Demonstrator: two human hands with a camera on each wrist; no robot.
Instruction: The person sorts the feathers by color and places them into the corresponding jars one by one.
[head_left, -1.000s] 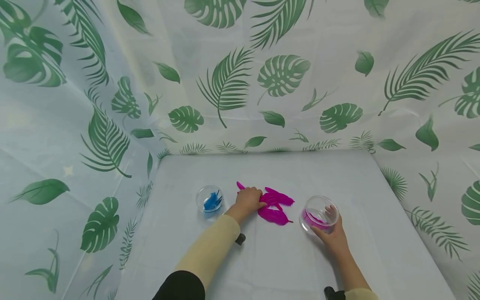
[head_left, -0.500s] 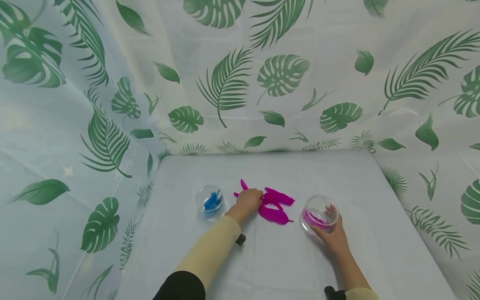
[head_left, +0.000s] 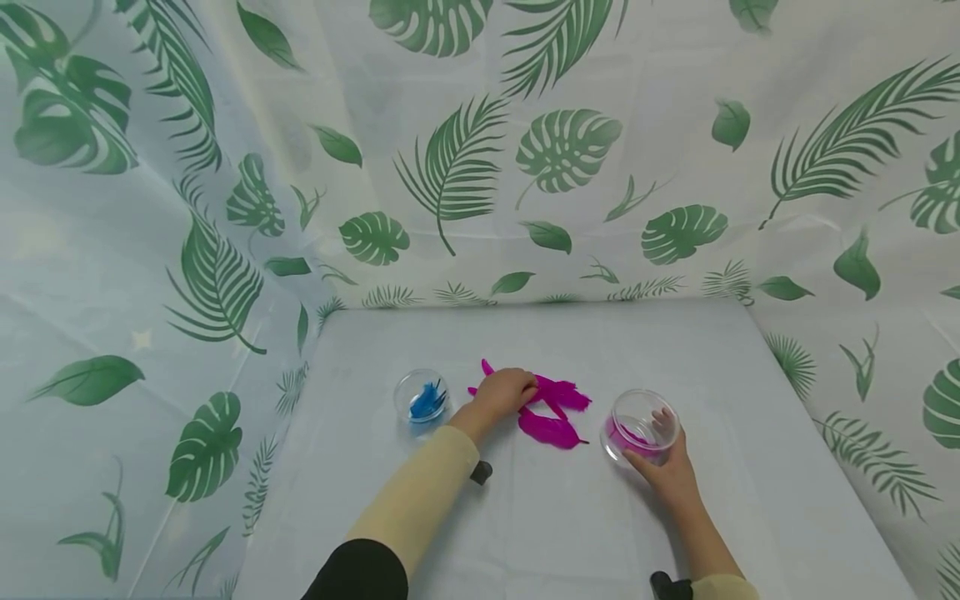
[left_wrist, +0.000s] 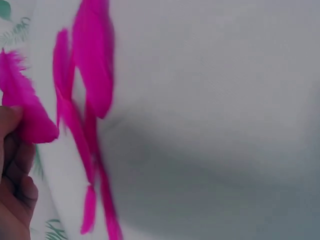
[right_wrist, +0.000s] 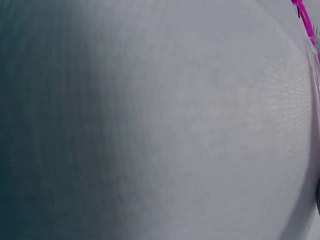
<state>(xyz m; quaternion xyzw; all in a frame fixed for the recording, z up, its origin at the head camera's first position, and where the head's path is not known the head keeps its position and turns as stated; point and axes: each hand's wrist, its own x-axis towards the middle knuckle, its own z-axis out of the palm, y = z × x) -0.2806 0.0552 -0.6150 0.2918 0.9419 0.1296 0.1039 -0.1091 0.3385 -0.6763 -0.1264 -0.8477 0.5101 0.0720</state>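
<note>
Several magenta feathers (head_left: 551,408) lie in a loose pile on the white table (head_left: 540,517). My left hand (head_left: 504,392) rests on the pile's left end, and its fingers pinch one magenta feather (left_wrist: 27,112), as the left wrist view shows. More feathers (left_wrist: 92,70) lie beside it on the cloth. My right hand (head_left: 663,454) holds the side of a clear round bowl (head_left: 641,427) with magenta feathers inside. A second clear bowl (head_left: 422,398) with blue feathers stands left of my left hand.
A leaf-printed white curtain (head_left: 480,150) encloses the table at the back and on both sides. The right wrist view shows only blurred white cloth (right_wrist: 160,120) and a sliver of magenta at the top right corner.
My left hand has shifted slightly to the right over the feather pile, and a feather tip now sticks up behind it. The right hand and both bowls have stayed put.
</note>
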